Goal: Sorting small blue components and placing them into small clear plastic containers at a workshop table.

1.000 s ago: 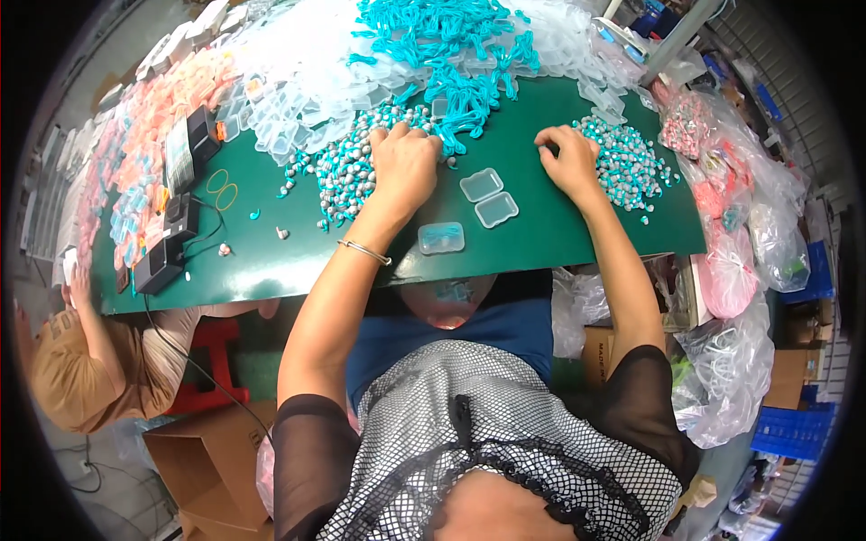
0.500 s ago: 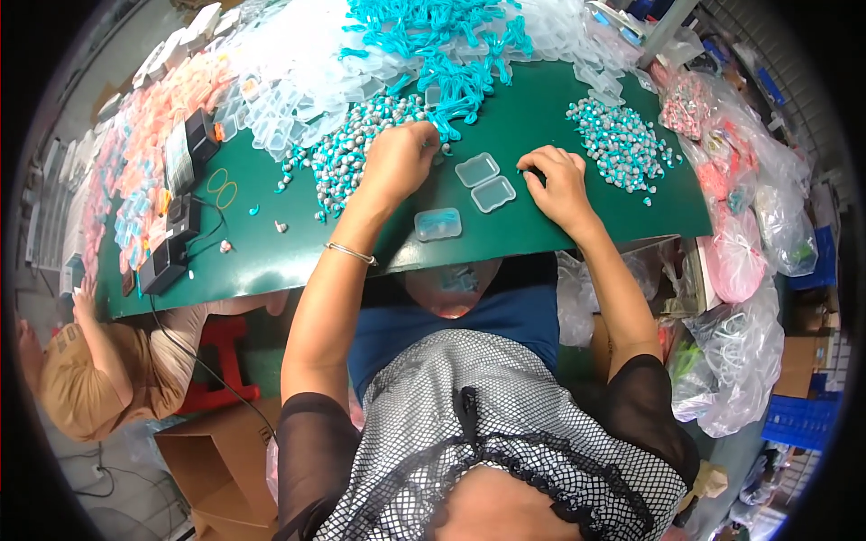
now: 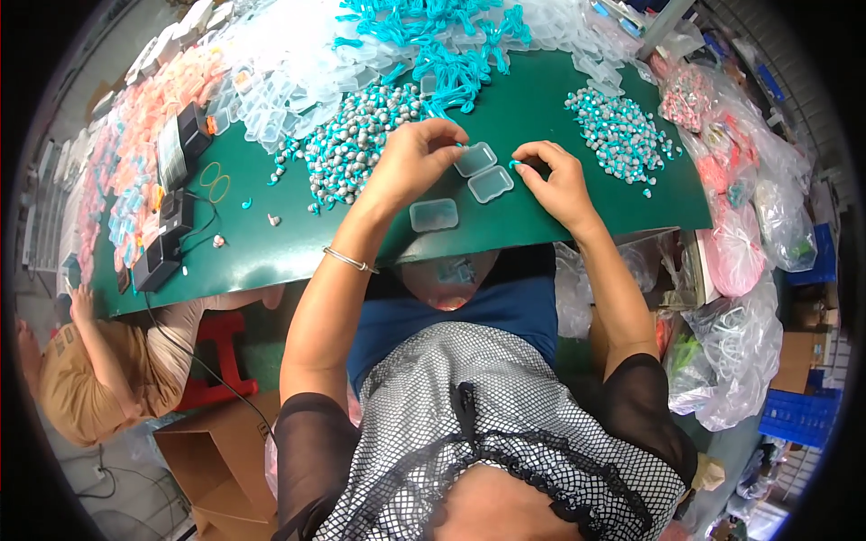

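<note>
My left hand (image 3: 417, 162) is closed in a pinch on a small teal earbud-like piece (image 3: 464, 147), mostly hidden by the fingertips. It is beside the upper half of an open clear hinged plastic case (image 3: 491, 184). On the case's other side, my right hand (image 3: 556, 185) pinches another teal earbud-like piece (image 3: 514, 165) between thumb and index finger. Nearer the table edge lies a second clear case (image 3: 434, 215); its contents cannot be made out. Past my left hand spreads a big heap of teal-and-grey pieces (image 3: 352, 149). A smaller heap (image 3: 617, 135) lies right of my right hand.
Bundled teal cords (image 3: 451, 74) and many clear cases (image 3: 289, 86) cover the green table's (image 3: 532, 99) far side. Black devices (image 3: 162, 257) with a cable stand at left, near a co-worker's arm (image 3: 99, 347). Filled plastic bags (image 3: 735, 243) hang at the right edge.
My left hand has moved from the big heap rightward to the open case, with a teal piece now showing at its fingertips. My right hand has barely shifted. The view has moved slightly.
</note>
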The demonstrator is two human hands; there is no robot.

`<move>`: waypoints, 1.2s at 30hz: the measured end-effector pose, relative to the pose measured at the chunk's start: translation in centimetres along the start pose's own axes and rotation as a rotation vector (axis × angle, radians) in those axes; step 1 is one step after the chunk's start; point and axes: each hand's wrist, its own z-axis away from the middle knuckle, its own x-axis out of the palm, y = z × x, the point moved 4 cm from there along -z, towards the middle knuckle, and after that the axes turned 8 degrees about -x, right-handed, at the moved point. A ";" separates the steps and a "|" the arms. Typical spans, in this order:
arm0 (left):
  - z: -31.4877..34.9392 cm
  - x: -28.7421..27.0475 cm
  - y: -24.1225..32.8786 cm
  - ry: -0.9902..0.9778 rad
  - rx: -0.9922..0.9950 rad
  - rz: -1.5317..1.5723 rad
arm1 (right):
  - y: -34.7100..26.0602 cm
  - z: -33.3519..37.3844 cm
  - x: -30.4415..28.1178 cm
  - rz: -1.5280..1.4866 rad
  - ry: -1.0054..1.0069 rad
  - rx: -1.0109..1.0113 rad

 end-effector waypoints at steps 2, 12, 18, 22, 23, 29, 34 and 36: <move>0.7 1.0 0.3 -0.133 -0.066 -0.089 | -0.5 0.1 0.3 -0.114 -0.035 0.046; 0.8 4.1 -0.3 -0.254 0.197 -0.411 | -1.7 1.0 1.8 0.112 -0.094 -0.189; -0.1 4.3 -0.4 -0.222 0.090 -0.460 | -1.7 0.9 1.9 0.179 -0.088 -0.233; -0.3 4.5 -0.1 -0.201 0.112 -0.597 | -1.9 0.9 2.1 0.085 -0.053 -0.233; -0.3 4.7 0.0 -0.199 0.111 -0.595 | -1.9 1.0 2.1 0.084 -0.056 -0.234; -0.5 5.1 0.2 -0.079 0.102 -0.631 | -1.2 0.7 1.6 -0.026 -0.110 -0.095; 0.5 4.3 -0.1 -0.034 0.068 -0.466 | -1.1 0.7 1.4 -0.044 -0.100 -0.161; 1.0 4.2 -0.1 -0.015 0.089 -0.514 | -1.1 0.7 1.4 -0.043 -0.111 -0.157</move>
